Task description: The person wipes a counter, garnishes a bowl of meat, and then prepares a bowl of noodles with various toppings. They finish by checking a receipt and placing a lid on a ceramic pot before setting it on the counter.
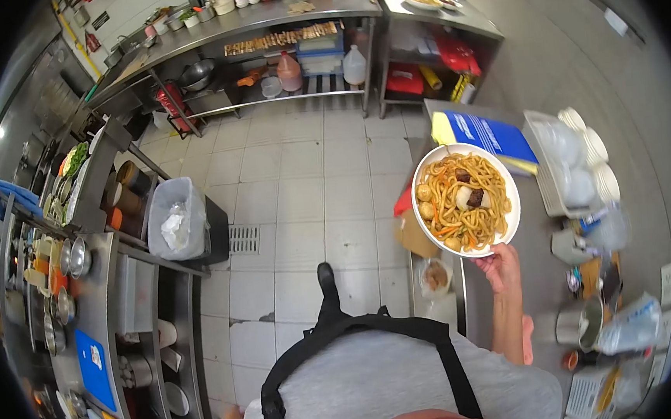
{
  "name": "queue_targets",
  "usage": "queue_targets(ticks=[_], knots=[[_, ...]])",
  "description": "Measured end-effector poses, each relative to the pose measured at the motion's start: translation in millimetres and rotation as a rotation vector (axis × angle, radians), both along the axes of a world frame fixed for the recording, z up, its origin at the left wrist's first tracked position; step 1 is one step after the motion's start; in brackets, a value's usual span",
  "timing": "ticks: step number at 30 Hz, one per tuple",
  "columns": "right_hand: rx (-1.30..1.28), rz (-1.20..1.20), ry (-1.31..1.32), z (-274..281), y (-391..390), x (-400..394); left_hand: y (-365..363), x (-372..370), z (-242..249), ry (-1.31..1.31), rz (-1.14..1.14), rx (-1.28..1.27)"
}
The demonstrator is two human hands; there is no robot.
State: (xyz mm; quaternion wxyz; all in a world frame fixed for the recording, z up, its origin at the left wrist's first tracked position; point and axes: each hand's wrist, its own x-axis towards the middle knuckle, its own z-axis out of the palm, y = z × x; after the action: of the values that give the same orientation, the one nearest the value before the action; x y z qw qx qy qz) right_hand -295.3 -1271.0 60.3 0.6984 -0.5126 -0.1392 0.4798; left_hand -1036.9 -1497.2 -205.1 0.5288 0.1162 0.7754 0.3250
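Note:
My right hand is closed on the near rim of a white plate. Thick brown noodles fill it, with round pale balls, dark chunks and thin orange strips among them. The plate is raised over the near edge of the right-hand steel counter, beside a blue and yellow packet. Of my left arm, only a small patch of skin shows beside my body at the bottom; its fingers cannot be made out.
White bowls and a plastic basket stand on the right counter. Leftward, a lined waste bin is near a floor drain and steel shelving. Across the tiled floor, a steel worktable holds several containers.

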Motion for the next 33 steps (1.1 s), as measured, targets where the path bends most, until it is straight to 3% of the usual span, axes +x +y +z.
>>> queue_targets(ticks=[2,5,8,11,12,13,14,15,16,17,20,24,28,31,33], knots=[[0.015,0.041,-0.008,-9.7,58.3,3.7,42.5,39.5,-17.6,-0.020,0.078,-0.283],[-0.002,0.027,-0.011,-5.4,145.3,-15.0,141.0,63.9,-42.5,-0.065,0.062,-0.356],[-0.003,0.021,0.069,-2.1,228.8,-34.8,269.5,55.6,-55.1,-0.059,-0.032,-0.282],[-0.013,0.015,0.109,-19.7,303.8,-31.4,454.0,23.3,-89.3,0.050,-0.214,-0.025],[-0.017,0.020,0.126,-19.6,328.0,-34.8,529.6,39.4,-46.6,0.270,-0.441,0.037],[-0.023,0.016,0.123,-15.0,352.2,-38.9,605.8,39.2,-44.7,0.467,-0.703,0.087],[-0.028,0.044,0.124,-16.5,375.0,-37.5,668.5,57.3,-41.7,0.546,-0.653,0.304],[-0.032,0.074,0.125,-19.7,396.9,-33.4,725.6,89.4,7.9,0.520,-0.793,0.325],[-0.033,0.106,0.125,-23.3,419.5,-29.5,777.3,110.5,25.7,0.510,-0.891,0.479],[-0.047,0.127,0.110,-26.8,443.7,-26.5,818.9,140.2,62.4,0.493,-0.987,0.472],[-0.053,0.104,0.016,-27.9,523.9,-29.8,909.4,221.1,138.0,0.536,-1.036,0.586],[-0.086,0.185,-0.119,-26.9,645.8,-30.7,982.2,269.0,172.8,0.563,-1.141,0.540],[-0.086,0.306,-0.118,-14.9,779.7,-39.9,1034.1,247.4,158.9,0.598,-1.129,0.459],[-0.098,0.384,-0.116,-5.9,874.2,-55.3,1049.7,206.5,141.1,0.685,-0.945,0.492],[-0.097,0.481,-0.079,-9.8,937.8,-63.6,1060.7,177.8,134.6,0.696,-0.863,0.364]])
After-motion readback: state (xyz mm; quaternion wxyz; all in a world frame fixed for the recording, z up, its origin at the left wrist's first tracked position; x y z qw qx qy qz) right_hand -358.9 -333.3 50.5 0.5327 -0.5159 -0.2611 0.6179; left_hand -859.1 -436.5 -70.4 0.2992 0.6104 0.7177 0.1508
